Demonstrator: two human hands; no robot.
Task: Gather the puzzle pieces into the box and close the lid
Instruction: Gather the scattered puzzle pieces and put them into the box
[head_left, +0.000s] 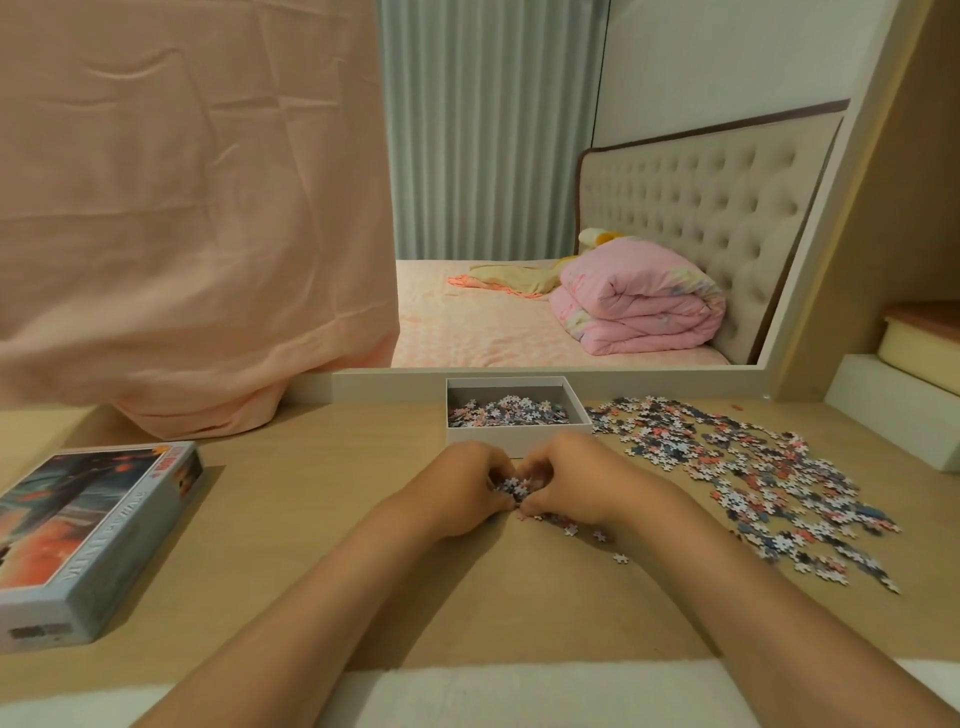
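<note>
Head view: the person's left hand (462, 483) and right hand (566, 480) meet on the desk (311, 519). Their fingers (540, 461) are curled inward and pinch a small clump of pieces (511, 487) between them, just in front of the box (519, 435). I see the box standing open near the desk's far edge, with a layer of pieces inside. To its right a wide scatter (753, 478) lies flat on the desk, with a few strays by the right wrist. The lid (98, 530) lies picture-side up, well apart at the left, near a hanging pink cloth (182, 208).
</note>
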